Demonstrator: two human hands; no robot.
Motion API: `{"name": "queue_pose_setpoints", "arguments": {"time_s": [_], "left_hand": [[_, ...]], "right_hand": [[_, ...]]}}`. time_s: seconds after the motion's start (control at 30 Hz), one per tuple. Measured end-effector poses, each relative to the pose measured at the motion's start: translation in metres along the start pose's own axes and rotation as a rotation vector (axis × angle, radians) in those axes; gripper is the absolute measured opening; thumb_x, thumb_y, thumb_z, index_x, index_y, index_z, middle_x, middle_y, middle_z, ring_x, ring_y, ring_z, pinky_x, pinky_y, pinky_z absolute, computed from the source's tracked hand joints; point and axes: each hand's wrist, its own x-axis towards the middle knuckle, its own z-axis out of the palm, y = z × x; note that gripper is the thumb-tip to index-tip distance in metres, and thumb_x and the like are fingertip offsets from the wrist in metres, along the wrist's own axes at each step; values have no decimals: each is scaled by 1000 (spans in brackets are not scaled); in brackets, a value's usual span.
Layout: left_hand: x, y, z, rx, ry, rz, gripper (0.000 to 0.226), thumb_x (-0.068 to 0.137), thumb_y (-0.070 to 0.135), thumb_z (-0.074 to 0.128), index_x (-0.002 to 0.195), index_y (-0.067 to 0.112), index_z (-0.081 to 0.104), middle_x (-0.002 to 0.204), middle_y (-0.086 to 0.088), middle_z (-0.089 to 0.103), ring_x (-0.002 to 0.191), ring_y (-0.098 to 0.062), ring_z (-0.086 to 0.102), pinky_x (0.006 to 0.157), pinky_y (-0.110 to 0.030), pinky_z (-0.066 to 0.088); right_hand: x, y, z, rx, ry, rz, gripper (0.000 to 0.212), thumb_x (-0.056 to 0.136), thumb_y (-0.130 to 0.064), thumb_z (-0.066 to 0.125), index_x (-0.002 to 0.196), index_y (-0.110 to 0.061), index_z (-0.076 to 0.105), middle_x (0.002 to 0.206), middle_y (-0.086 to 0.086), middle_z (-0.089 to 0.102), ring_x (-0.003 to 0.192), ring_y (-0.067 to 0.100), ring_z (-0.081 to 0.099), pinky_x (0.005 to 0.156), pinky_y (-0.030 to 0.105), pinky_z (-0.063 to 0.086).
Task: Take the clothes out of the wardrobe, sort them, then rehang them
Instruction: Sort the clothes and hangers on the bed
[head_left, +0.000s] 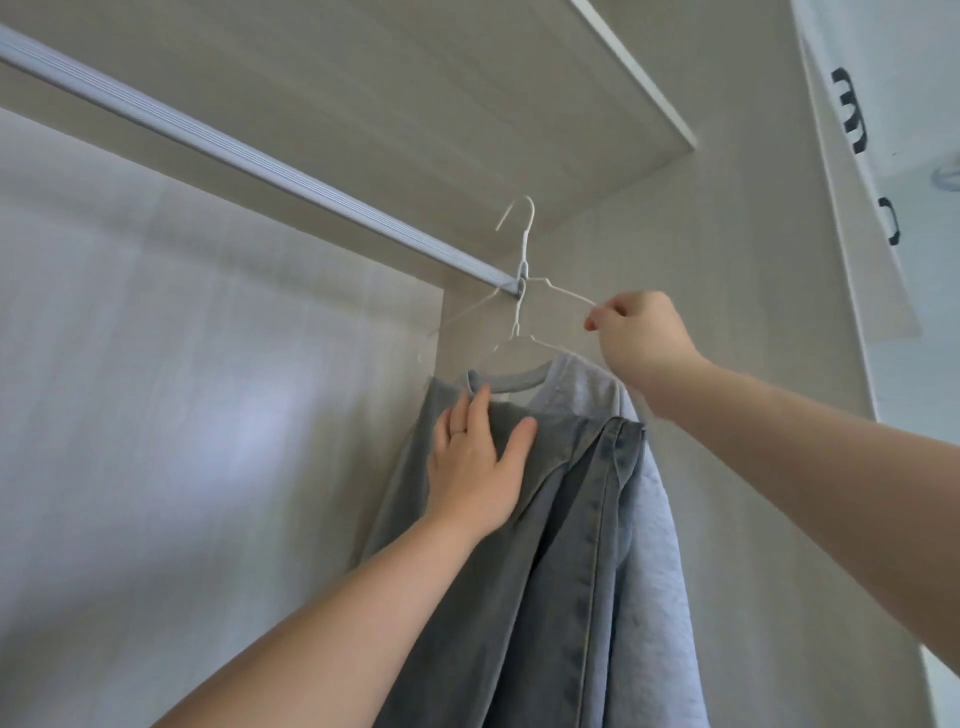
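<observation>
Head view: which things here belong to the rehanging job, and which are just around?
In the job: jeans under the flat left hand; wire hanger pinched by the right hand; sweatshirt on a second hanger; rail.
Just there: black door handles; shelf above.

**Hanging rail** (249, 156): pale ribbed metal. It runs from the upper left down to the right side panel (727, 312), beneath a shelf board (467, 104).

- At its far right end: white wire hanger (545, 345) bearing a grey sweatshirt (587, 384).
- Nearer: second wire hanger (566, 293) draped with grey jeans (571, 519). Its hook stands clear above the rail.
</observation>
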Motion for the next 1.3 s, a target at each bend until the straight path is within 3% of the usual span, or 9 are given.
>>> {"name": "queue_pose_setpoints", "arguments": {"time_s": [0.13,0.3,0.43,0.57,0.63,0.73,0.87,1.13,1.3], "left_hand": [[7,15,2,68,107,68,82,87,76,23,156,33,14,167,2,10,152,-22,4,120,-47,12],[10,52,15,32,223,174,72,96,60,35,157,28,15,167,-3,8,153,-27,3,122,-49,11],[7,93,32,-9,236,260,66,100,51,37,157,21,19,165,-7,17,152,-29,10,123,-50,8],[-11,140,58,-108,246,387,35,102,36,44,131,17,54,124,-1,64,120,-29,53,106,-41,28],[-25,169,71,-167,263,430,22,103,30,46,110,17,62,105,0,68,101,-29,57,90,-37,29],[-47,220,92,-221,259,494,25,102,28,44,91,17,63,90,2,68,85,-28,54,78,-35,25],[-90,298,119,-344,205,530,27,101,27,45,87,16,65,86,4,67,86,-26,53,77,-34,23],[-207,457,184,-592,-44,594,38,100,33,35,92,16,67,87,4,68,85,-26,59,80,-40,38],[-312,559,226,-792,-253,592,28,104,26,44,97,10,65,89,-3,69,77,-29,62,72,-43,48]], "right_hand": [[-19,16,-45,-184,39,-107,22,93,-18,49,83,-15,69,52,-4,49,39,6,43,34,16,27],[-47,31,-106,-354,69,-166,22,96,-22,51,81,-21,67,51,-7,47,46,11,44,45,27,30],[-69,38,-165,-472,80,-189,20,97,-22,52,82,-21,65,53,-5,48,44,3,45,41,16,30],[-97,40,-238,-600,108,-181,21,98,-28,51,81,-28,63,51,-7,53,46,8,46,40,18,31],[-113,41,-278,-670,137,-180,21,98,-29,51,81,-29,63,55,-6,55,46,10,46,41,17,33],[-139,39,-342,-788,155,-164,19,97,-31,51,82,-33,62,60,-9,59,49,9,50,44,15,37],[-178,27,-430,-927,178,-118,18,96,-32,52,81,-35,61,61,-8,59,54,11,53,48,13,39],[-277,-7,-601,-1123,189,134,19,96,-30,55,79,-36,62,58,-5,60,46,7,48,45,13,39],[-358,-34,-697,-1287,202,333,15,94,-42,50,83,-42,61,71,-13,66,62,11,60,60,27,50]]}}
